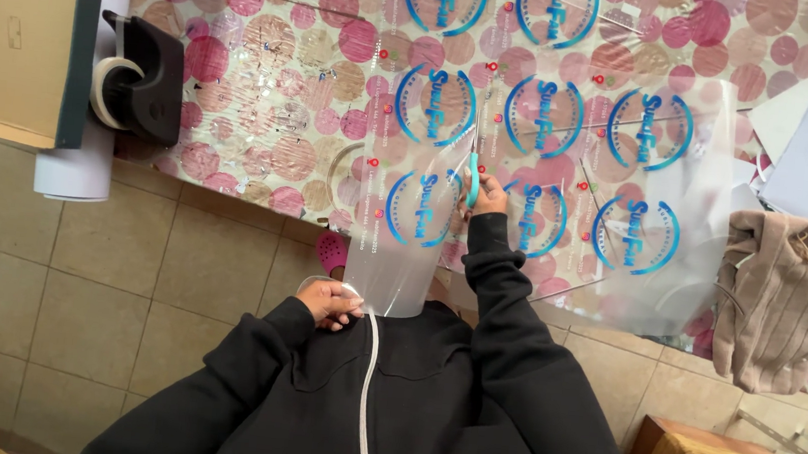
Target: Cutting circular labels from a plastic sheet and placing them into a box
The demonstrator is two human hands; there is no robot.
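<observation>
At the table's near edge, my right hand (489,198) is gripping teal scissors (473,180), cutting a clear printed plastic sheet (412,248). My left hand (329,303) is pinching the sheet's hanging end, pulling it taut for the blades.

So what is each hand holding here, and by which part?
Left hand grips the clear printed plastic sheet by its near edge; right hand holds teal-handled scissors by the handles.

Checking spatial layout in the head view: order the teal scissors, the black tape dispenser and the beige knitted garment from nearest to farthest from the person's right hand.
1. Teal scissors: held in the right hand, over the printed clear sheet.
2. Beige knitted garment: off to the picture's right, at the table edge.
3. Black tape dispenser: far across, at the picture's left.
</observation>
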